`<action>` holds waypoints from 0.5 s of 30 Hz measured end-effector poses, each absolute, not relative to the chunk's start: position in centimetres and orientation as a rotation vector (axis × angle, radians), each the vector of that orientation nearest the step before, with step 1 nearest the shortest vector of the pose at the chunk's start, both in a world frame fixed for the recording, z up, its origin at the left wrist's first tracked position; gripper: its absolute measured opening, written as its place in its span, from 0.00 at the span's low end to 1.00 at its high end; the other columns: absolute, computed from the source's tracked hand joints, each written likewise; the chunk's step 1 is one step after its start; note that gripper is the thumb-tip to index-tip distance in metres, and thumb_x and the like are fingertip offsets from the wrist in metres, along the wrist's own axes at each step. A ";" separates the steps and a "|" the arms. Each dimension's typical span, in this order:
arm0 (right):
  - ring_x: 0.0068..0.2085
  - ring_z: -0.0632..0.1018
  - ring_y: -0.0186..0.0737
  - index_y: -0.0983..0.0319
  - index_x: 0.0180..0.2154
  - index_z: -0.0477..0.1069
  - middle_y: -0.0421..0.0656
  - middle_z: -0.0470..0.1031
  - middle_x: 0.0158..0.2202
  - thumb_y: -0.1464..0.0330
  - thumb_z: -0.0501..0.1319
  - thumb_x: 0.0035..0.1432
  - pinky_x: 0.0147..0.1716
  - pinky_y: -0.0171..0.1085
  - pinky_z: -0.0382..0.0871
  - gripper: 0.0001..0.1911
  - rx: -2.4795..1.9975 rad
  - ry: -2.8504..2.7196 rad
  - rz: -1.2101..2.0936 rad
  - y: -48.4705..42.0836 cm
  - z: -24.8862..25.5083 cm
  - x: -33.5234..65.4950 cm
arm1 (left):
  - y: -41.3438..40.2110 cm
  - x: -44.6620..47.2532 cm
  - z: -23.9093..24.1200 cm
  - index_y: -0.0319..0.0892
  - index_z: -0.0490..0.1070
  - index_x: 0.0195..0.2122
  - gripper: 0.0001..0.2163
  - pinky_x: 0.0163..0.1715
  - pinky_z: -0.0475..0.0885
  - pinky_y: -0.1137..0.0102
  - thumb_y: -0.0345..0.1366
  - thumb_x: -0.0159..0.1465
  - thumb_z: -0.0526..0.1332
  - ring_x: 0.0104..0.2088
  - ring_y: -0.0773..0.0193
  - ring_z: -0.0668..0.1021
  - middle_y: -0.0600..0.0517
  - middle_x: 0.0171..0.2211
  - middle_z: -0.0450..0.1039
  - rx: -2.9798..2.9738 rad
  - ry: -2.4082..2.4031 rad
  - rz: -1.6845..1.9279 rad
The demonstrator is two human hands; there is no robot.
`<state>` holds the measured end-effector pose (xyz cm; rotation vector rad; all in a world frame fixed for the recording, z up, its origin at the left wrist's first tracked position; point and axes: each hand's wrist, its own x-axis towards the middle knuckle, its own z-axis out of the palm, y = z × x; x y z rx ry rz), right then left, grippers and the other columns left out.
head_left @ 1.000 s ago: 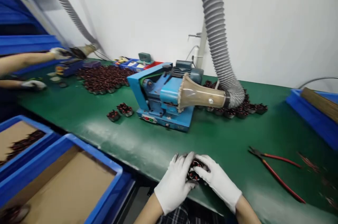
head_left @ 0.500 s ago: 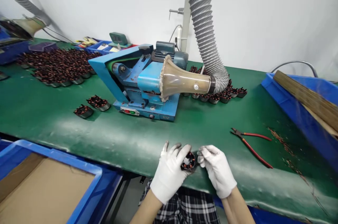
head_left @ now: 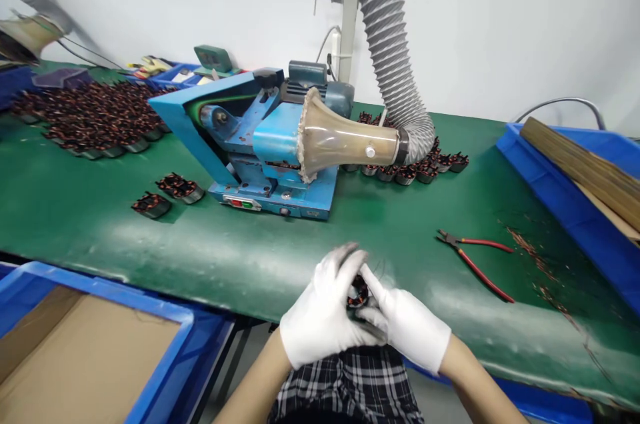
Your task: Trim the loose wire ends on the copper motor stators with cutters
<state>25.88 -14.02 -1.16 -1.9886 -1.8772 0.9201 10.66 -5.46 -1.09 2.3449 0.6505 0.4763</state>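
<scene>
Two gloved hands meet over the bench edge: left hand and right hand both clamped on one small coil, cupped between them, seemingly to steady it. Pliers lie just right; grinder beyond.

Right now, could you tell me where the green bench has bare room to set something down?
Free: the green mat between the blue machine and the gloved hands, left hand, right hand; also between the machine and red-handled pliers. Crowded: the copper-wound stator heap far left, and stators under the grey hose.
</scene>
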 end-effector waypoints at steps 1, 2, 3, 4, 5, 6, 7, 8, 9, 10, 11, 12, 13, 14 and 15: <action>0.24 0.73 0.41 0.66 0.61 0.41 0.43 0.74 0.27 0.73 0.51 0.57 0.22 0.33 0.60 0.32 -1.967 -1.871 0.983 -14.0 -1.4 26.0 | -5.2 11.2 -0.7 0.44 0.45 0.59 0.43 0.54 0.59 0.58 0.45 0.44 0.67 0.58 0.50 0.57 0.43 0.59 0.49 2.355 0.576 0.418; 0.23 0.72 0.41 0.68 0.60 0.41 0.42 0.73 0.24 0.74 0.50 0.58 0.21 0.33 0.59 0.31 -1.955 -1.855 1.036 -14.1 -1.5 26.2 | -4.8 11.7 -0.4 0.45 0.47 0.58 0.39 0.54 0.60 0.59 0.42 0.47 0.66 0.57 0.51 0.59 0.45 0.58 0.51 2.361 0.505 0.348; 0.22 0.72 0.41 0.69 0.59 0.44 0.41 0.72 0.23 0.74 0.49 0.58 0.21 0.33 0.59 0.28 -1.958 -1.838 1.056 -14.3 -1.5 26.3 | -4.6 12.1 -0.3 0.46 0.49 0.57 0.35 0.53 0.61 0.60 0.39 0.50 0.64 0.56 0.53 0.61 0.46 0.58 0.54 2.364 0.447 0.277; 0.22 0.72 0.41 0.70 0.57 0.48 0.41 0.71 0.22 0.74 0.49 0.58 0.21 0.33 0.58 0.25 -1.980 -1.823 1.038 -14.4 -1.5 26.4 | -4.3 12.5 -0.4 0.47 0.52 0.56 0.30 0.52 0.62 0.61 0.36 0.53 0.62 0.55 0.55 0.63 0.48 0.57 0.56 2.364 0.405 0.217; 0.22 0.72 0.41 0.70 0.55 0.53 0.42 0.71 0.22 0.73 0.49 0.59 0.21 0.34 0.58 0.22 -2.018 -1.808 0.990 -14.6 -1.5 26.4 | -4.2 12.6 -0.5 0.47 0.54 0.55 0.26 0.51 0.62 0.62 0.34 0.55 0.60 0.53 0.56 0.65 0.49 0.55 0.58 2.366 0.383 0.177; 0.23 0.71 0.42 0.68 0.51 0.57 0.42 0.70 0.22 0.72 0.49 0.59 0.22 0.34 0.58 0.18 -2.059 -1.790 0.921 -14.8 -1.5 26.3 | -4.2 12.7 -0.7 0.47 0.56 0.53 0.23 0.50 0.63 0.63 0.31 0.56 0.59 0.52 0.57 0.66 0.50 0.53 0.61 2.372 0.383 0.152; 0.23 0.71 0.42 0.67 0.47 0.61 0.42 0.70 0.22 0.72 0.48 0.59 0.22 0.34 0.57 0.14 -2.084 -1.771 0.847 -15.0 -1.5 26.1 | -4.2 12.7 -0.8 0.47 0.58 0.51 0.20 0.48 0.64 0.63 0.30 0.57 0.58 0.49 0.58 0.68 0.51 0.51 0.63 2.381 0.403 0.140; 0.23 0.71 0.41 0.65 0.43 0.63 0.41 0.69 0.22 0.71 0.48 0.60 0.23 0.34 0.57 0.11 -2.084 -1.745 0.789 -15.1 -1.6 26.0 | -4.3 12.6 -0.9 0.47 0.59 0.49 0.17 0.47 0.64 0.64 0.30 0.58 0.57 0.47 0.59 0.69 0.51 0.48 0.65 2.395 0.435 0.134; 0.23 0.70 0.40 0.63 0.39 0.64 0.41 0.68 0.22 0.71 0.47 0.60 0.23 0.34 0.57 0.09 -2.063 -1.701 0.759 -15.2 -1.7 25.8 | -4.5 12.5 -1.0 0.46 0.61 0.47 0.15 0.45 0.65 0.64 0.31 0.59 0.57 0.45 0.60 0.69 0.52 0.45 0.66 2.413 0.473 0.128; 0.22 0.69 0.39 0.62 0.35 0.64 0.40 0.67 0.21 0.70 0.46 0.60 0.23 0.34 0.57 0.09 -2.027 -1.637 0.762 -15.2 -1.8 25.7 | -4.7 12.3 -0.9 0.45 0.61 0.45 0.12 0.43 0.65 0.65 0.32 0.60 0.56 0.43 0.60 0.69 0.52 0.42 0.66 2.433 0.507 0.122; 0.22 0.69 0.38 0.61 0.31 0.63 0.39 0.66 0.20 0.69 0.46 0.61 0.23 0.34 0.58 0.10 -1.978 -1.556 0.795 -15.2 -2.0 25.5 | -4.8 12.2 -0.8 0.45 0.62 0.43 0.09 0.41 0.65 0.65 0.33 0.60 0.56 0.42 0.60 0.69 0.52 0.41 0.66 2.456 0.532 0.114; 0.21 0.68 0.37 0.60 0.28 0.62 0.38 0.65 0.19 0.67 0.46 0.61 0.23 0.33 0.58 0.12 -1.925 -1.456 0.858 -15.2 -2.2 25.5 | -5.0 12.2 -0.7 0.44 0.62 0.41 0.07 0.40 0.65 0.66 0.34 0.61 0.55 0.41 0.60 0.69 0.52 0.40 0.65 2.480 0.546 0.104; 0.19 0.67 0.36 0.60 0.25 0.61 0.37 0.64 0.18 0.66 0.46 0.61 0.21 0.32 0.59 0.13 -1.871 -1.342 0.942 -15.2 -2.4 25.4 | -5.2 12.1 -0.5 0.44 0.63 0.40 0.06 0.40 0.65 0.66 0.35 0.62 0.54 0.40 0.61 0.69 0.52 0.39 0.65 2.507 0.557 0.097; 0.18 0.66 0.34 0.60 0.23 0.59 0.36 0.63 0.16 0.63 0.47 0.61 0.20 0.32 0.59 0.15 -1.817 -1.223 1.034 -15.2 -2.7 25.4 | -5.3 12.1 -0.5 0.44 0.63 0.39 0.05 0.39 0.65 0.65 0.35 0.62 0.53 0.39 0.61 0.68 0.52 0.39 0.64 2.535 0.563 0.091; 0.16 0.65 0.34 0.60 0.22 0.58 0.36 0.62 0.15 0.61 0.48 0.61 0.18 0.31 0.58 0.17 -1.764 -1.111 1.119 -15.2 -2.9 25.4 | -5.4 12.2 -0.5 0.44 0.63 0.39 0.05 0.39 0.65 0.65 0.35 0.63 0.52 0.39 0.61 0.68 0.52 0.39 0.64 2.561 0.564 0.085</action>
